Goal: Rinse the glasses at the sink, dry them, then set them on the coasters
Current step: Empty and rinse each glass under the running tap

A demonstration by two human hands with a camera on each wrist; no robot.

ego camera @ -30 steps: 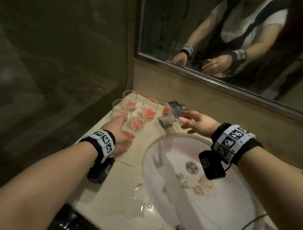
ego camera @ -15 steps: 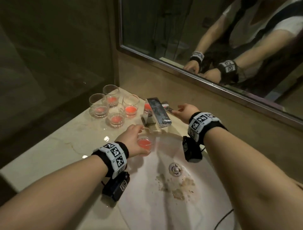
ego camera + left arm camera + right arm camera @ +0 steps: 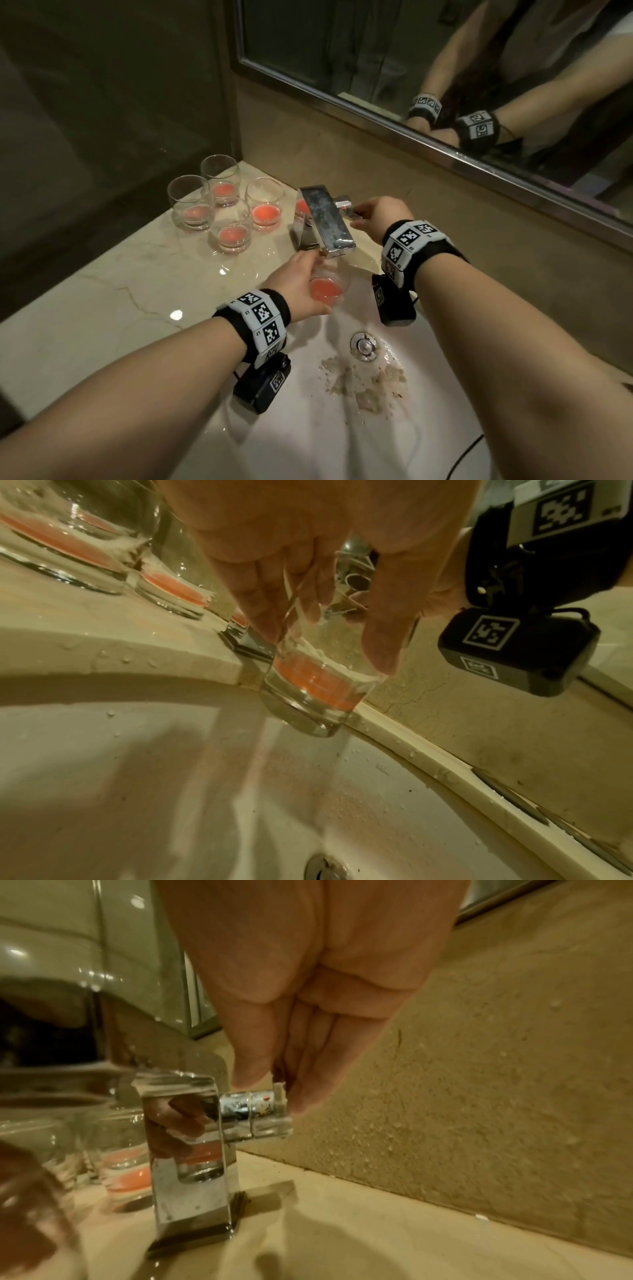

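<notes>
Left hand: the left hand [image 3: 297,287] grasps a short clear glass [image 3: 328,287] from the side, fingers [image 3: 263,607] curled round one wall and the thumb on the opposite wall, as the left wrist view shows.
Held glass: it is upright with a layer of orange-red liquid in its base, just under the outlet end of the faucet [image 3: 325,221] and above the basin of the sink [image 3: 342,428], not touching the basin.
Right hand: the right hand [image 3: 380,214] is at the faucet handle [image 3: 255,1110], a small chrome knob on the right side of the faucet; thumb and fingertips [image 3: 304,1096] pinch it from above.
Faucet: a flat, square-edged chrome spout, standing on the countertop [image 3: 102,301] at the far rim of the sink; whether water is running, I cannot tell.
Other glasses: four glasses [image 3: 226,209] with the same orange-red residue stand upright in a tight cluster on the countertop left of the faucet; a fifth glass [image 3: 302,207] is partly hidden just behind the faucet.
Sink: white and round, with a metal drain [image 3: 363,345] and brownish specks lying beside the drain, on the side away from the faucet.
Mirror: the mirror [image 3: 376,51] hangs on the wall behind the faucet and reflects both forearms and their marked wristbands.
</notes>
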